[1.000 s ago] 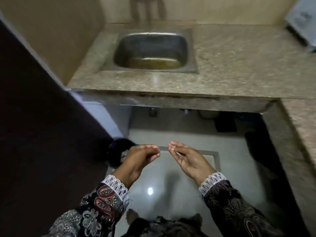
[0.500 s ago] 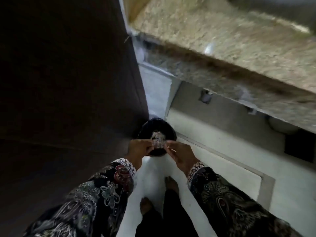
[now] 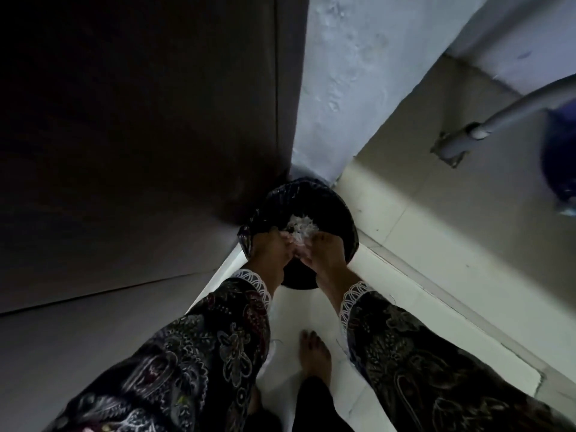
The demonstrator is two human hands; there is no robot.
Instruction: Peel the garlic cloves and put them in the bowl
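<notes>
A round black bin (image 3: 344, 210) lined with a dark bag stands on the floor in the corner. A heap of white papery garlic skins (image 3: 301, 228) lies inside it. My left hand (image 3: 268, 249) and my right hand (image 3: 324, 255) hang over the bin's near side, fingertips pointing down and meeting just above the skins. Pale flakes show between the fingertips, but blur hides whether either hand pinches them. No garlic cloves or bowl are in view.
A dark door or cabinet side (image 3: 140, 135) fills the left. A pale wall (image 3: 343, 88) rises behind the bin. At the right are a grey pipe (image 3: 498, 120) and a blue object (image 3: 561, 157). My bare foot (image 3: 313, 357) stands on the white floor.
The view has swung down from the counter and sink to the floor bin. Both hands have moved from in front of me to low over the bin, fingertips together.
</notes>
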